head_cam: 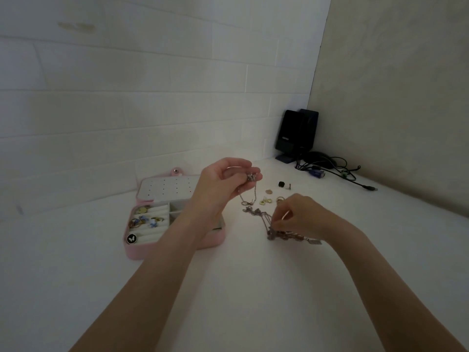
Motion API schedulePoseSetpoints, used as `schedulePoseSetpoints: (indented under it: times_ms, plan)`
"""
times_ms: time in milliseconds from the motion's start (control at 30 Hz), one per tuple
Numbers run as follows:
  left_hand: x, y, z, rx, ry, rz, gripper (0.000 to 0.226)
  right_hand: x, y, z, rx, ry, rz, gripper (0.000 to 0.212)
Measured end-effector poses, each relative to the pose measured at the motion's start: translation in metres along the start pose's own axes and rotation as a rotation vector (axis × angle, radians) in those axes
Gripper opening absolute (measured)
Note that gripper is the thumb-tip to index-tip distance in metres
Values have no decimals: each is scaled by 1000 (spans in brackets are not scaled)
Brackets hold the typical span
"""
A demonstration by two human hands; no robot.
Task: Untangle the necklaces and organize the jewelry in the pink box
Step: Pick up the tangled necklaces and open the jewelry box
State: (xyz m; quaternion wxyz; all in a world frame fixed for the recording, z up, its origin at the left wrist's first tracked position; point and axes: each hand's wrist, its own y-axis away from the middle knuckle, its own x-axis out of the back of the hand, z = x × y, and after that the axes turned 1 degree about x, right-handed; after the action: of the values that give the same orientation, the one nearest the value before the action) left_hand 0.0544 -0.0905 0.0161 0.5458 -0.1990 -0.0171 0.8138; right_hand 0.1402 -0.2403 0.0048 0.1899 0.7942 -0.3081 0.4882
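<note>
The left hand is raised above the white bench, its fingers curled round one end of a chain that hangs down to the tangled necklaces lying near the middle of the bench. The right hand rests low over that tangle, fingers pinching a strand of it. The open pink box sits just left of the hands, rings and earrings in its compartments, with loose earrings beyond the tangle and black speakers in the far corner.
</note>
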Motion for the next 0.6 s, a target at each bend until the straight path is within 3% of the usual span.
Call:
schedulePoseSetpoints:
  times_ms: [100, 233, 367, 600]
  plan:
    - [-1, 1, -5, -13, -134, -30, 21, -3, -3, 4, 31, -13, 142, 10]
    - [-1, 1, -12, -11, -255, -27, 19, -1, -3, -5, 189, -410, 533, 12]
    - [1, -1, -16, 11, -267, 7, 18, -12, -2, -13, 295, -408, 563, 6]
    - [-2, 4, -25, 31, -452, -19, 25, -32, -7, -14, 181, -492, 561, 10]
